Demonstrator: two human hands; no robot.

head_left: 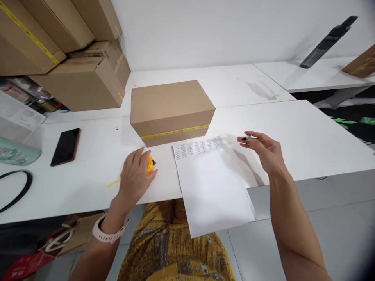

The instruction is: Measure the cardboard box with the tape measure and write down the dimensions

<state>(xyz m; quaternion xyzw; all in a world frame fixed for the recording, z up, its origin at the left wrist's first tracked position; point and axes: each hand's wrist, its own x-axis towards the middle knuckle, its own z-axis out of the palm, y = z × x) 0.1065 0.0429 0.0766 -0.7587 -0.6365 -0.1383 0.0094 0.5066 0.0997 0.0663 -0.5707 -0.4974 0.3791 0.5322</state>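
Note:
My left hand is curled around a yellow tape measure on the table, and a short yellow strip sticks out to its left. Raised over the table at the right, my right hand pinches a small pen with a black end; most of it is hidden by the fingers. Between my hands lies a white paper sheet, with columns of small writing along its top and its lower part hanging over the table edge. Behind the sheet stands a closed cardboard box with yellow tape along its front.
Several cardboard boxes are stacked at the back left. A phone, a light green bottle and a black loop lie on the left of the white table. A dark slanted object stands at the far right.

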